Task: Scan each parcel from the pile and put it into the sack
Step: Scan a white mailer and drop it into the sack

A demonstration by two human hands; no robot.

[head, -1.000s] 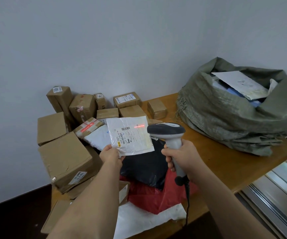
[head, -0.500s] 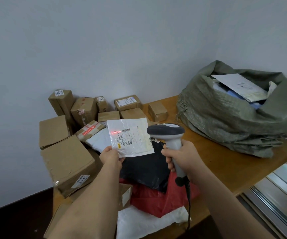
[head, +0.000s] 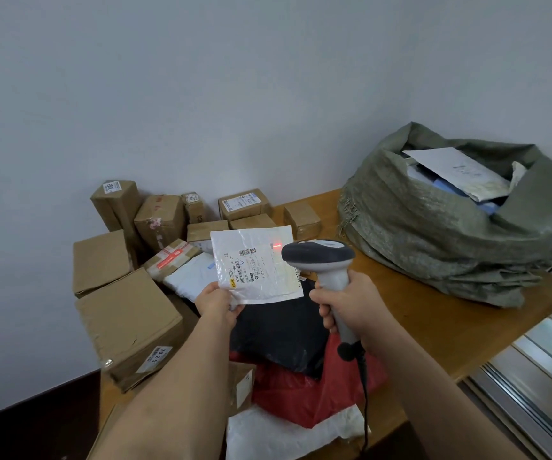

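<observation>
Fingers of the left hand (head: 216, 302) pinch the lower-left corner of a white mailer (head: 256, 265), held label-up above the pile. Right hand (head: 351, 303) curls round the grip of a scanner (head: 322, 260); its red line falls on the mailer's upper right edge. Beneath the hands lie a black bag (head: 281, 330), a red bag (head: 301, 396) and a white bag (head: 284, 436). Cardboard boxes (head: 128, 313) crowd from 9 to 12 o'clock against a pale wall (head: 201, 94). Wooden table (head: 434, 320) carries everything. Green woven sack (head: 434, 227) sits at 2 o'clock, open, with parcels inside. Metal window track (head: 540, 370) runs at 4 o'clock.
</observation>
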